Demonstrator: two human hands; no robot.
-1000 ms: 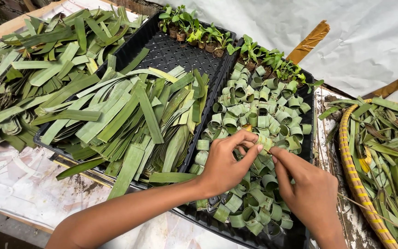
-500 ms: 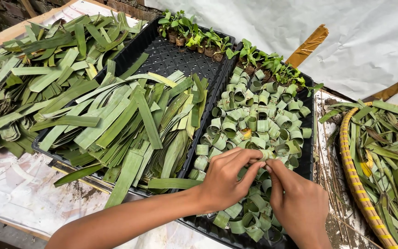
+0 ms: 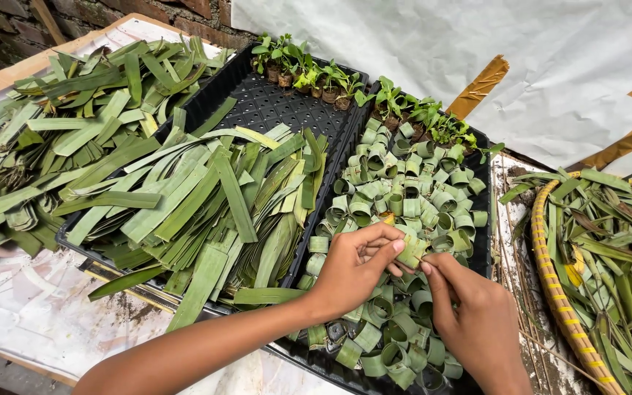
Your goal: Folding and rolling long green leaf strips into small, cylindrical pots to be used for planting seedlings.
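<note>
The left hand (image 3: 352,267) and right hand (image 3: 469,318) both pinch one rolled leaf ring (image 3: 411,250), grips clamped on it, just above the black tray (image 3: 480,241) full of leaf rings (image 3: 404,197), with flat leaf strips (image 3: 199,197) left of that tray.

No packages, labels, signs or screens visible
</note>
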